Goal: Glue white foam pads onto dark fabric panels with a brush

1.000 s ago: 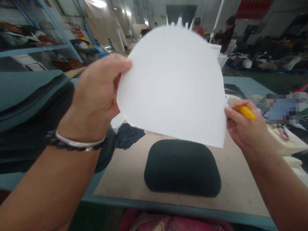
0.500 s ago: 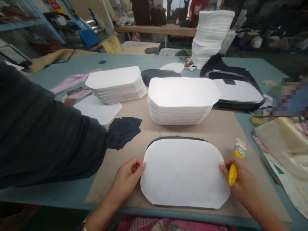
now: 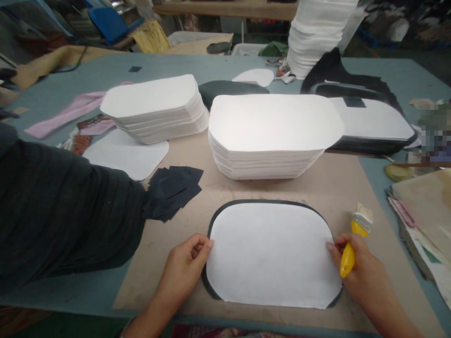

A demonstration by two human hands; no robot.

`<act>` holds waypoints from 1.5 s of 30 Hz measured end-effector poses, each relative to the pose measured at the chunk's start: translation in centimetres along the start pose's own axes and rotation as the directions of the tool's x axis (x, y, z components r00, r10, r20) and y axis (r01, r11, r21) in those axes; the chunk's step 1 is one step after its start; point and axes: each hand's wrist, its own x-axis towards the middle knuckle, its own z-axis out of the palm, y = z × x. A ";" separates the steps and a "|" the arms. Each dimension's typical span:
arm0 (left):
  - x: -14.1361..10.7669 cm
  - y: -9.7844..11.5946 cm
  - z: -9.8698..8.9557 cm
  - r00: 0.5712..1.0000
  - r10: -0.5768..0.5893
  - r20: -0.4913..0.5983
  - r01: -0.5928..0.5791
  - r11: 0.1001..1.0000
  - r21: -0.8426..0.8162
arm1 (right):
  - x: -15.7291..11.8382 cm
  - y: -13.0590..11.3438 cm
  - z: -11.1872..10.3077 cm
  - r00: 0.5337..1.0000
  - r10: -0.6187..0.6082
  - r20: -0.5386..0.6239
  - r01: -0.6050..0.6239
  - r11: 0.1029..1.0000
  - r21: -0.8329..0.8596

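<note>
A white rounded sheet (image 3: 271, 256) lies over a dark piece (image 3: 211, 286), whose edge shows around the top, sides and lower corners. My left hand (image 3: 186, 263) pinches the sheet's left edge between thumb and fingers. At the right edge, the thumb and forefinger of my right hand (image 3: 362, 267) close on the sheet. A yellow-handled brush (image 3: 348, 259) is also tucked in that hand, bristles pointing up and away. Just behind stands a thick stack of white sheets (image 3: 271, 124).
Dark fabric pieces (image 3: 172, 190) lie left, beside a dark roll-like form (image 3: 66, 206). A second white stack (image 3: 155, 101), a black stack with a white top (image 3: 377, 122) and a tall white pile (image 3: 319, 37) stand farther back. Papers (image 3: 430, 206) lie right.
The view has tipped down and come closer. More of the dark edge now shows around the white sheet, at the left and lower corners too. Both hands keep their grip.
</note>
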 end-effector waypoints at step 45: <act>2.2 -1.0 -1.1 0.987 0.075 0.139 -0.118 0.937 0.330 | 1.6 -1.0 -1.1 0.992 -0.019 0.122 0.024 0.999 -0.041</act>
